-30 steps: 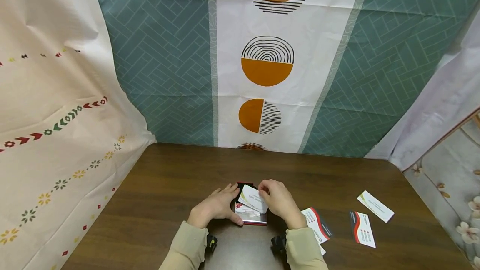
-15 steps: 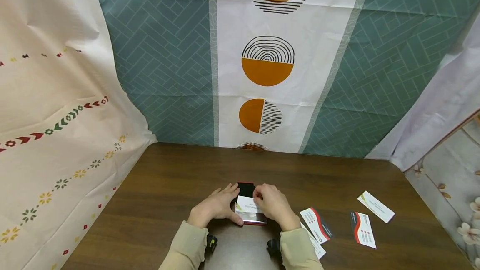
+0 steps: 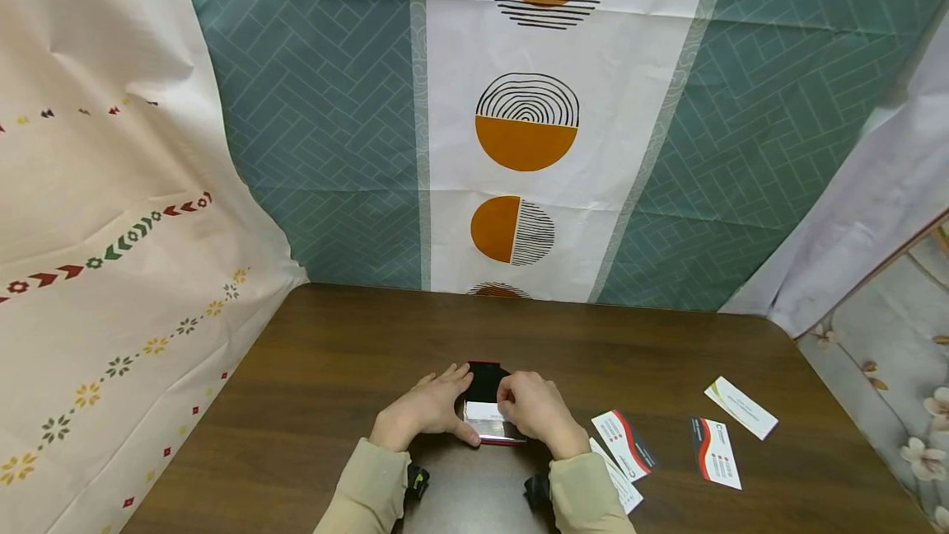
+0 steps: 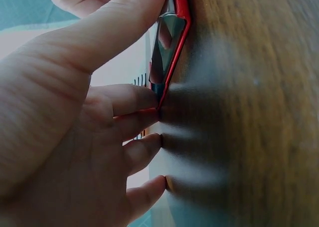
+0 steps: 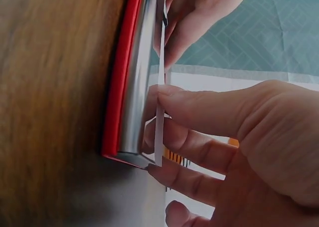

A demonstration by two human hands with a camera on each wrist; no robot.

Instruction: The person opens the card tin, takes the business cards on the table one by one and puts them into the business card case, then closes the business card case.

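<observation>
A red-edged business card case [image 3: 483,381], black inside its raised lid part and shiny metal at the near part, lies opened on the table. My left hand [image 3: 426,410] rests along its left side with fingers spread and fairly straight. In the left wrist view, the thumb touches the case's edge [image 4: 185,17] and a fingertip meets its corner. Between thumb and fingers my right hand [image 3: 539,410] pinches a white business card [image 5: 159,137], seen edge-on over the metal tray in the right wrist view. The card's right part is hidden by that hand in the head view.
Right of my right forearm, a red-white-dark card [image 3: 624,445] overlaps a white card [image 3: 623,489]. Farther right lie another red-white-dark card [image 3: 717,453] and a white card [image 3: 741,408]. The brown table [image 3: 356,336] ends at patterned hanging cloths.
My right hand has brought the white card down from a tilt above the case to lie square over the tray, then nearer to me. My left hand has stayed put.
</observation>
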